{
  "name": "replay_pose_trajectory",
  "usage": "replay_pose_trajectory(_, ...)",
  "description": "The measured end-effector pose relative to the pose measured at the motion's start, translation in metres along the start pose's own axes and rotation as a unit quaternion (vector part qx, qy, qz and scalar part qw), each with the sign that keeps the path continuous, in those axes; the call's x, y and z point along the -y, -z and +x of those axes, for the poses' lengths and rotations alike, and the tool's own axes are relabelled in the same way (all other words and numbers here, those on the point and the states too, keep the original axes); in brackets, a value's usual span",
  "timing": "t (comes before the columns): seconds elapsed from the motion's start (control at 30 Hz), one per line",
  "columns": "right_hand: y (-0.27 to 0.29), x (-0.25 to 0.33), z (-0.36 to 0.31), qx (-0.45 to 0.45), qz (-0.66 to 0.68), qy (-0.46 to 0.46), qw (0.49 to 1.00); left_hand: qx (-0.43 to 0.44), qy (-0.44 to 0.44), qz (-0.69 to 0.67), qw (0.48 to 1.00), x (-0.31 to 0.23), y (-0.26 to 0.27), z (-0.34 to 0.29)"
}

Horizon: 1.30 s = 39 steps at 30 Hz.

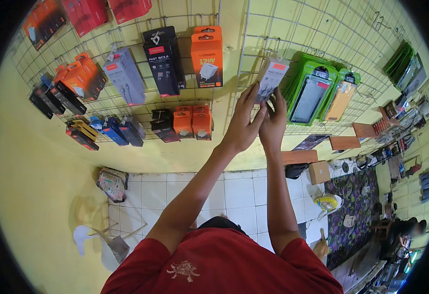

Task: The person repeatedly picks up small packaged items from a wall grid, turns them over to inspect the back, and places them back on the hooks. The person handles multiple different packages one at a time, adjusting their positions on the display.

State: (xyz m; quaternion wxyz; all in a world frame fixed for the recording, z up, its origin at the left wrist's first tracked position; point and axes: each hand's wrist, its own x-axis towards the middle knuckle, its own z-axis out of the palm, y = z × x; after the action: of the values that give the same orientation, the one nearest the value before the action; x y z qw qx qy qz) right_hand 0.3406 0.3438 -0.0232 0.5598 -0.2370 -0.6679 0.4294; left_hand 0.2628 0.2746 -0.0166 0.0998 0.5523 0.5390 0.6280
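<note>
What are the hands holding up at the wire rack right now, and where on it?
Both the left hand and right hand hold a grey box by its lower end, against the wire rack.

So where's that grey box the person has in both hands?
The grey box is right of centre in the head view, held against the wire grid, just left of the green packages.

I see a small phone accessory shop: boxed chargers [207, 59] and green packs [312, 95] hang on wire wall grids [322, 29].
</note>
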Motion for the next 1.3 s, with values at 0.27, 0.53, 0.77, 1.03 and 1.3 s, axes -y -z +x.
replay_pose_trajectory(0.27, 0.009, 0.041, -0.029, -0.013, 0.002, 0.013, 1.0, -0.001, -0.06, 0.08, 0.995, -0.043, 0.011, -0.02)
replay_pose_trajectory(0.53, 0.003, 0.087, -0.067, 0.001, -0.009, 0.089, 0.996, -0.078, -0.099, 0.093, 0.988, -0.086, 0.049, -0.05)
replay_pose_trajectory(0.77, -0.081, 0.125, -0.08, 0.118, 0.048, 0.113, 0.985, -0.198, -0.091, 0.043, 0.975, -0.072, 0.132, -0.076)
replay_pose_trajectory(1.03, -0.151, 0.112, -0.06, 0.113, 0.009, 0.144, 0.983, -0.215, -0.102, 0.043, 0.97, -0.038, 0.185, -0.049)
replay_pose_trajectory(1.3, -0.164, 0.085, -0.06, 0.103, 0.0, 0.131, 0.986, -0.213, -0.091, 0.042, 0.972, 0.0, 0.189, -0.042)
